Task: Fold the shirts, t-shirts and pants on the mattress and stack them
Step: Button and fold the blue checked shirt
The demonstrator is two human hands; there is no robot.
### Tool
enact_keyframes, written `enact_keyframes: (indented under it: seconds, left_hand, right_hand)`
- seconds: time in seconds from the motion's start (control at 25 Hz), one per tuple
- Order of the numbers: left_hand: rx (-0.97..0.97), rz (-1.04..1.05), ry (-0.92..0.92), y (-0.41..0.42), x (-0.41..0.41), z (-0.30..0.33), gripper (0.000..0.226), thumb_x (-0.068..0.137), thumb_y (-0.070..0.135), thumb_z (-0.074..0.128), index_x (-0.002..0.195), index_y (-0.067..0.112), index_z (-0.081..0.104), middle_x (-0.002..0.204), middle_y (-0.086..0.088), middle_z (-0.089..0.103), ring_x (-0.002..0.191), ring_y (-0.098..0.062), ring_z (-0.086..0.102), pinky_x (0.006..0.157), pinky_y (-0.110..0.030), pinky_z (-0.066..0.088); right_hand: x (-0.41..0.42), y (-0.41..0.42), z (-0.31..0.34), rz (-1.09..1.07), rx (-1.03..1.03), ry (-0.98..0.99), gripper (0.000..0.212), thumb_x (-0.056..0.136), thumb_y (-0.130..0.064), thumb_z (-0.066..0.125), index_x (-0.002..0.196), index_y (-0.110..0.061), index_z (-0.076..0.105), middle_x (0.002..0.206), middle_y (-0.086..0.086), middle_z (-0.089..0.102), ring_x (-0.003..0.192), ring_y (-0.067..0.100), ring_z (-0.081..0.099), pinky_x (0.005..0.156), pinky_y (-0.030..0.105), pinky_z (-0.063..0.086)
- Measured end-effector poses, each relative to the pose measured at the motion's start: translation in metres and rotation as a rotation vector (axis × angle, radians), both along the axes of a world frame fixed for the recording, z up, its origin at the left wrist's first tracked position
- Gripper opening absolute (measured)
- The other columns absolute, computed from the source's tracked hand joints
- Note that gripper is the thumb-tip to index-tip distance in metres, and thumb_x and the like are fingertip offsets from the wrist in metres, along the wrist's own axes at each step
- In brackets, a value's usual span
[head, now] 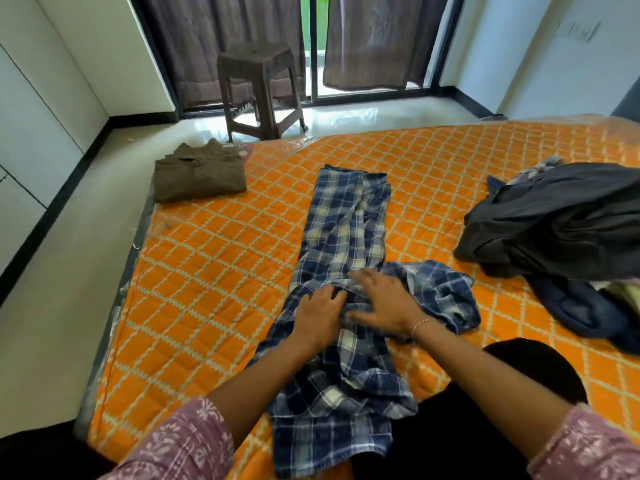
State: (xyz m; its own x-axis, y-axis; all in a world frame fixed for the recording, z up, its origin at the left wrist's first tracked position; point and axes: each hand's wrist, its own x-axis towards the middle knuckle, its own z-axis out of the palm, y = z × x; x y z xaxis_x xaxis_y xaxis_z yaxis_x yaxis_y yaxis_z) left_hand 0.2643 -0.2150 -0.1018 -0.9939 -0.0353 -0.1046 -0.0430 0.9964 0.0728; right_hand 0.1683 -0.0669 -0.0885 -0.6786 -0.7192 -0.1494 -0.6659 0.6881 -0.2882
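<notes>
Plaid shirt (341,271): stretched lengthwise across the middle of the mattress (207,258), running from the near edge toward the far edge; far half narrowed and roughly flat, near half rumpled and bunched.
Left hand (320,311): on the shirt's middle, fingers curled into the cloth, seemingly gripping a fold of plaid.
Right hand (382,299): just beside the left, fingers spread and flat, pressing the cloth down, gripping nothing.
Loose sleeve (438,292): crumpled in a heap to the right of both hands, not yet tucked in.
Folded brown shirt (199,176): lying at the far left corner of the mattress, partly overhanging the left edge.
Unfolded pile (561,233): dark garments heaped near the right edge, well apart from the plaid shirt.
Stage, as a judgement: mid-fold on the second garment, most of the pile untouched.
Risk, sleeve: likely to get trapped as a lump inside the next fold if left crumpled, giving a bulging, lopsided packet.
Risk, near half: wrinkles under the forearms likely to be locked in if folded over without smoothing.
Risk, alignment: pull from one gripping hand against one flat hand may skew the narrow far half sideways.
Risk, stack: brown shirt's overhang could let it, or anything set on top, slide off the corner.
</notes>
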Motion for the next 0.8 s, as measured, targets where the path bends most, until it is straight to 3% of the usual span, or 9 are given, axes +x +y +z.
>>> enact_keyframes:
  seconds: [0.08, 0.16, 0.24, 0.32, 0.4, 0.48, 0.56, 0.68, 0.8]
  left_hand:
    - [-0.094, 0.050, 0.012, -0.015, 0.023, -0.009, 0.063, 0.084, 0.030, 0.065, 0.140, 0.014, 0.040, 0.137, -0.015, 0.043, 0.119, -0.034, 0.046, 0.086, -0.045, 0.043]
    - [-0.173, 0.104, 0.063, -0.030, 0.049, -0.013, 0.074, 0.073, 0.040, 0.073, 0.137, 0.014, 0.046, 0.131, -0.017, 0.049, 0.108, -0.034, 0.054, 0.073, -0.043, 0.049]
    - [-0.120, 0.149, 0.007, -0.039, 0.067, -0.016, 0.080, 0.079, 0.060, 0.060, 0.143, 0.017, 0.036, 0.136, -0.015, 0.044, 0.109, -0.031, 0.052, 0.071, -0.038, 0.049]
    - [-0.130, 0.175, -0.162, -0.043, 0.072, -0.018, 0.087, 0.083, 0.071, 0.045, 0.147, 0.018, 0.022, 0.143, -0.012, 0.035, 0.117, -0.030, 0.047, 0.074, -0.036, 0.046]
    - [-0.125, 0.204, -0.210, -0.044, 0.076, -0.020, 0.078, 0.089, 0.056, 0.051, 0.147, 0.016, 0.018, 0.142, -0.012, 0.034, 0.117, -0.031, 0.045, 0.076, -0.038, 0.046]
    - [0.022, 0.254, -0.166, -0.045, 0.080, -0.022, 0.058, 0.093, 0.033, 0.053, 0.141, 0.015, 0.026, 0.128, -0.011, 0.045, 0.102, -0.029, 0.052, 0.072, -0.039, 0.050]
    - [0.176, 0.265, -0.108, -0.043, 0.087, -0.016, 0.043, 0.094, 0.019, 0.048, 0.134, 0.016, 0.033, 0.117, -0.011, 0.052, 0.091, -0.028, 0.053, 0.064, -0.039, 0.045]
    - [-0.155, 0.153, -0.125, -0.035, 0.097, -0.002, 0.036, 0.096, 0.001, 0.036, 0.132, 0.007, 0.040, 0.113, -0.013, 0.057, 0.087, -0.029, 0.057, 0.062, -0.034, 0.041]
    - [-0.458, 0.003, -0.354, -0.020, 0.112, -0.004, 0.044, 0.096, -0.009, 0.030, 0.140, -0.009, 0.030, 0.132, -0.022, 0.051, 0.092, -0.028, 0.063, 0.064, -0.031, 0.050]
  right_hand:
    - [0.031, -0.013, -0.025, 0.211, 0.188, 0.128, 0.095, 0.076, -0.058, 0.063, 0.151, -0.019, 0.019, 0.152, 0.013, 0.027, 0.137, 0.031, 0.032, 0.109, 0.046, 0.029]
    - [0.048, -0.022, -0.031, 0.187, 0.257, 0.220, 0.096, 0.060, -0.054, 0.077, 0.139, -0.011, 0.043, 0.134, 0.017, 0.051, 0.118, 0.034, 0.053, 0.093, 0.044, 0.046]
    - [0.052, -0.027, -0.033, 0.235, 0.207, 0.408, 0.058, 0.069, -0.035, 0.076, 0.117, -0.010, 0.054, 0.111, 0.012, 0.060, 0.099, 0.031, 0.059, 0.082, 0.040, 0.048]
    - [0.044, -0.026, -0.023, 0.235, 0.258, 0.315, 0.027, 0.089, -0.017, 0.055, 0.115, -0.012, 0.051, 0.112, 0.010, 0.055, 0.104, 0.030, 0.053, 0.086, 0.037, 0.040]
    - [0.031, -0.019, -0.018, 0.223, 0.384, 0.224, 0.020, 0.095, -0.016, 0.050, 0.114, -0.014, 0.055, 0.111, 0.009, 0.058, 0.103, 0.029, 0.056, 0.079, 0.037, 0.041]
    - [0.025, -0.014, -0.014, 0.231, 0.480, 0.181, 0.020, 0.093, -0.023, 0.054, 0.111, -0.014, 0.057, 0.108, 0.009, 0.061, 0.098, 0.028, 0.059, 0.070, 0.035, 0.045]
    - [0.029, -0.013, -0.012, 0.255, 0.408, 0.222, 0.023, 0.094, -0.023, 0.052, 0.114, -0.012, 0.051, 0.108, 0.010, 0.056, 0.096, 0.029, 0.057, 0.064, 0.034, 0.038]
    - [0.042, -0.016, -0.008, 0.332, 0.356, 0.359, 0.018, 0.096, -0.012, 0.046, 0.112, -0.013, 0.054, 0.106, 0.009, 0.056, 0.097, 0.028, 0.055, 0.065, 0.036, 0.041]
    - [0.042, -0.014, -0.004, 0.343, 0.684, 0.248, 0.023, 0.096, -0.009, 0.045, 0.115, -0.011, 0.058, 0.115, 0.010, 0.061, 0.107, 0.028, 0.059, 0.081, 0.036, 0.048]
